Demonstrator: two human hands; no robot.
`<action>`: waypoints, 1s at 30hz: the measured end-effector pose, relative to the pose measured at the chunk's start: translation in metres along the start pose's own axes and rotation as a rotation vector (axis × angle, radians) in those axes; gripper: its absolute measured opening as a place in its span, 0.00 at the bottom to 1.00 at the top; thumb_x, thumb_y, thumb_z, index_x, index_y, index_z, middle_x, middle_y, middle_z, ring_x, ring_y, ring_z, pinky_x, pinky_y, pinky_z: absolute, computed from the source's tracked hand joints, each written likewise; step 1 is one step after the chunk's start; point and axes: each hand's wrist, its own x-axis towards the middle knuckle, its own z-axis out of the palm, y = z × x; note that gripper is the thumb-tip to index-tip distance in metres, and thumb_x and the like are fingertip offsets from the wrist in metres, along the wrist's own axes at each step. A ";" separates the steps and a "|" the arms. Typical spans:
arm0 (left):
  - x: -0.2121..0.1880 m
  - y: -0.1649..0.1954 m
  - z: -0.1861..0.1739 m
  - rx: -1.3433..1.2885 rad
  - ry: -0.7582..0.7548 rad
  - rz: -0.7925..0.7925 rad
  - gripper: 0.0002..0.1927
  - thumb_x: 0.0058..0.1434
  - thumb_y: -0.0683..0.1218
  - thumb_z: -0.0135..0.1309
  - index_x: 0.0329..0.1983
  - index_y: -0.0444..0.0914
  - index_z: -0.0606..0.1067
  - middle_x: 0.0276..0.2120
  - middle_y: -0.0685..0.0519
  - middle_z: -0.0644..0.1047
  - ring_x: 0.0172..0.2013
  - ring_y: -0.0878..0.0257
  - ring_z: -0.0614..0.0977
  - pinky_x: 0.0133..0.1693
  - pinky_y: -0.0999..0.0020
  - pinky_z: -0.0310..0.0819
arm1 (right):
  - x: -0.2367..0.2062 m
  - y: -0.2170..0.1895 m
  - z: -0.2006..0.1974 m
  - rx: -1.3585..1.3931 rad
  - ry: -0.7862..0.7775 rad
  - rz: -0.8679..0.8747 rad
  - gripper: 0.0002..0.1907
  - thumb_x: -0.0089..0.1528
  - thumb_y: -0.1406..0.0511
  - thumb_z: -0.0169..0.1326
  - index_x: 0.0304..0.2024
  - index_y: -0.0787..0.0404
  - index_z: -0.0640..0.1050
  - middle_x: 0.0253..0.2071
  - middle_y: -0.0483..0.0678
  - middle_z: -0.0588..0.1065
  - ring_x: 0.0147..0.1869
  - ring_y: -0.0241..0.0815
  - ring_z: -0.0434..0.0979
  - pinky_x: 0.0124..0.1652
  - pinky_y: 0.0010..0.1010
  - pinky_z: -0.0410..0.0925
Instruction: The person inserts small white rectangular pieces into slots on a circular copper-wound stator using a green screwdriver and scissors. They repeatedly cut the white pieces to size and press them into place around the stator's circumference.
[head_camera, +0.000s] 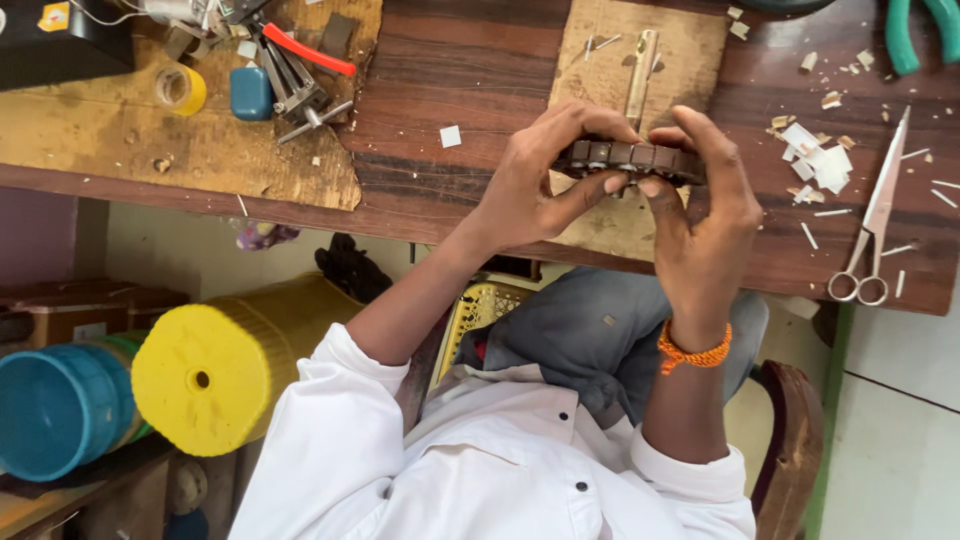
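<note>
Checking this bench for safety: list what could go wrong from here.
1. Both hands, left hand and right hand, pinch the dark segmented strip by fingertips above the table edge; a slip could drop it to the floor.
2. The scissors lie open-bladed beside the right hand; a sideways reach might meet the blade.
3. White scraps could be swept off the table.
</note>
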 end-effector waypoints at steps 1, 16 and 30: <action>-0.001 -0.003 0.003 0.023 0.013 0.006 0.20 0.64 0.42 0.64 0.57 0.39 0.73 0.50 0.49 0.80 0.50 0.57 0.82 0.52 0.64 0.78 | -0.001 0.001 0.001 -0.014 0.009 -0.005 0.25 0.73 0.57 0.63 0.67 0.59 0.72 0.56 0.50 0.80 0.59 0.41 0.82 0.58 0.30 0.74; 0.003 -0.022 0.017 0.182 0.041 0.006 0.27 0.60 0.40 0.66 0.62 0.43 0.72 0.50 0.52 0.80 0.50 0.55 0.83 0.52 0.62 0.79 | -0.015 0.032 0.016 -0.156 0.195 -0.278 0.13 0.77 0.66 0.56 0.59 0.61 0.67 0.69 0.53 0.67 0.75 0.50 0.66 0.70 0.43 0.62; 0.010 -0.030 0.028 0.334 -0.070 0.090 0.27 0.65 0.42 0.63 0.64 0.40 0.67 0.51 0.50 0.78 0.53 0.52 0.80 0.56 0.59 0.77 | -0.003 0.040 0.012 -0.293 0.279 -0.289 0.13 0.65 0.81 0.44 0.47 0.65 0.73 0.63 0.56 0.72 0.67 0.52 0.72 0.67 0.43 0.69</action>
